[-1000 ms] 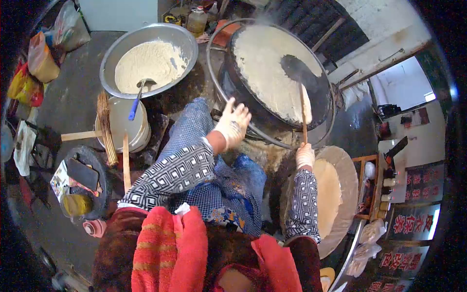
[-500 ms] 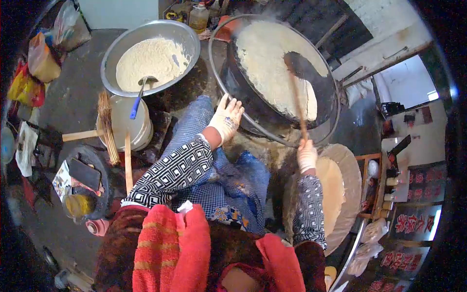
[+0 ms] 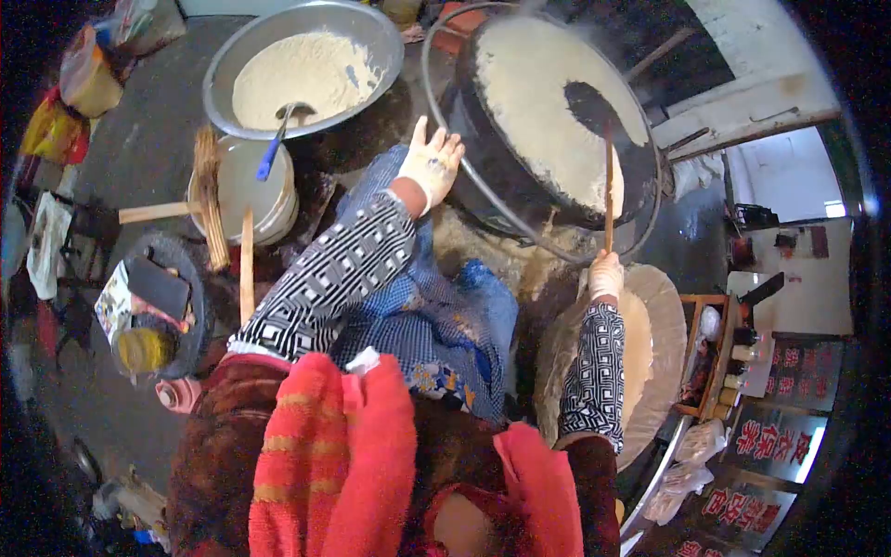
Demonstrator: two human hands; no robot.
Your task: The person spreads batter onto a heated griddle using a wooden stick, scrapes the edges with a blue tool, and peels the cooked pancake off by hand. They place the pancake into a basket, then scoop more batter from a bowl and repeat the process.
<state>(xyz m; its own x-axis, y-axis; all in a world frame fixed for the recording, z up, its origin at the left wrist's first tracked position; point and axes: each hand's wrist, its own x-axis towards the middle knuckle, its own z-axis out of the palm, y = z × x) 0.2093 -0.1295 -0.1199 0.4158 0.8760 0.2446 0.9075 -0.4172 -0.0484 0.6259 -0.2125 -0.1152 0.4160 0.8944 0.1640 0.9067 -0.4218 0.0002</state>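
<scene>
Stick (image 3: 609, 200) gripped in gloved right hand (image 3: 606, 277), gloved left hand (image 3: 432, 167) spread open, beside metal ring (image 3: 425, 70), contact unclear

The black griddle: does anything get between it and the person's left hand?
Yes: the metal ring around the griddle runs between it and the left hand; contact is unclear. The wooden stick in the right hand crosses the ring in view and reaches over the griddle.

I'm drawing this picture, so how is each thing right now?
Left hand: open
Right hand: closed on the stick
Stick: held, tip over griddle
Griddle: mostly covered
Batter: spread, one gap
Basin: uncovered, partly filled
Ladle: resting in basin
Bucket: uncovered
Bundled twigs: lying across bucket
Red cloth: draped
</scene>
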